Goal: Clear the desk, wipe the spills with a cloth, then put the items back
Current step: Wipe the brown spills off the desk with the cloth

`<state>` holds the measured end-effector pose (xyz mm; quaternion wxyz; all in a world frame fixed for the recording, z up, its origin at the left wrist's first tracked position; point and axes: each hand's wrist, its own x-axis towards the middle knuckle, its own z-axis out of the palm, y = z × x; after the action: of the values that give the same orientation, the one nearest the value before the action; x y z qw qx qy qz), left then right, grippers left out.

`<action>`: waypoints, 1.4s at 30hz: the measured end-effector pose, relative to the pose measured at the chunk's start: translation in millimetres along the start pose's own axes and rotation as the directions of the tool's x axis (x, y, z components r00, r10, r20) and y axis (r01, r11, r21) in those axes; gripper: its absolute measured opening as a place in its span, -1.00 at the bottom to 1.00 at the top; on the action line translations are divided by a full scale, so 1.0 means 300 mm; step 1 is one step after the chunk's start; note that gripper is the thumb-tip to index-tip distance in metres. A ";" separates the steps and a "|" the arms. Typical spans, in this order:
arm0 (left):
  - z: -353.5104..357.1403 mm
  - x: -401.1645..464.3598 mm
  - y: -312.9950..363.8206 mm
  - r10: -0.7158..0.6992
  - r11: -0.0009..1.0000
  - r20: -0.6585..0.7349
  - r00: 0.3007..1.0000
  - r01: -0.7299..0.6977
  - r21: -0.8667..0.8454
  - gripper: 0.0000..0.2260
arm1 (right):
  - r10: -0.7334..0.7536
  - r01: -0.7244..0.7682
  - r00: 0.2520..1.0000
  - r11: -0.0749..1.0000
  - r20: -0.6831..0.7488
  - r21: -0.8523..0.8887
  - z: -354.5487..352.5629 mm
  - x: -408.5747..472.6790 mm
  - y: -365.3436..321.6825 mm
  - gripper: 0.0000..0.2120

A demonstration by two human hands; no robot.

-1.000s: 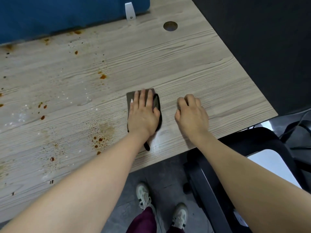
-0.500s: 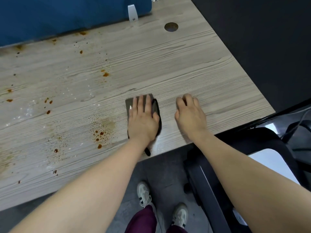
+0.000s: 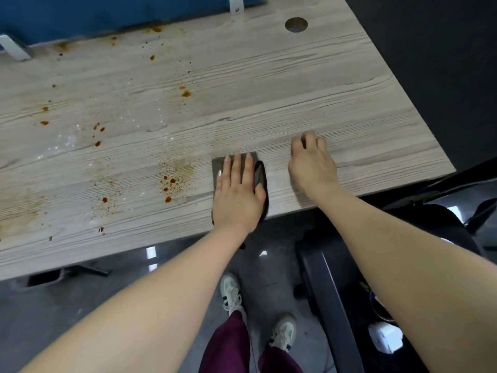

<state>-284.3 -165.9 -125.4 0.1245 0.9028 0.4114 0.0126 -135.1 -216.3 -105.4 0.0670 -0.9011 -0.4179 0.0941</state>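
Note:
My left hand lies flat with straight fingers on a dark grey cloth, pressing it onto the wooden desk close to the front edge. The cloth's lower end hangs over that edge. My right hand rests on the bare desk to the right of the cloth, fingers curled under and holding nothing. Brown spill spots lie just left of the cloth, and more brown drops and white specks spread over the left half of the desk.
A blue partition with white brackets stands along the back edge. A round cable hole sits at the back right. A black chair is under the desk's right side, next to my feet.
My left hand has slid the cloth toward the front edge, so the cloth now overhangs it. My right hand stayed in place on the desk. The view shifted right.

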 end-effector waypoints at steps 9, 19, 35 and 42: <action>-0.030 -0.017 -0.141 0.286 0.957 0.095 0.953 -0.290 0.030 -0.41 | -0.125 0.128 0.992 0.986 0.036 -0.107 0.003 -0.069 -0.027 -0.60; -0.005 -0.082 -0.060 0.063 0.998 0.017 0.998 -0.063 0.000 -0.45 | -0.170 0.174 0.985 0.970 0.041 -0.169 -0.006 -0.068 -0.033 -0.55; -0.058 0.374 -0.113 0.168 0.986 0.065 0.984 -0.168 -0.008 -0.46 | -0.082 0.080 0.996 0.993 -0.025 -0.088 -0.035 0.180 -0.119 -0.68; -0.081 0.622 -0.114 0.168 0.986 0.069 0.983 -0.168 -0.017 -0.47 | -0.053 0.048 0.992 0.998 -0.117 -0.044 -0.017 0.347 -0.134 -0.76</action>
<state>-189.3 0.0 -124.6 0.1425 0.9335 0.3291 -0.0063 -97.8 -110.9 -104.3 0.0754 -0.8955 -0.4376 0.0304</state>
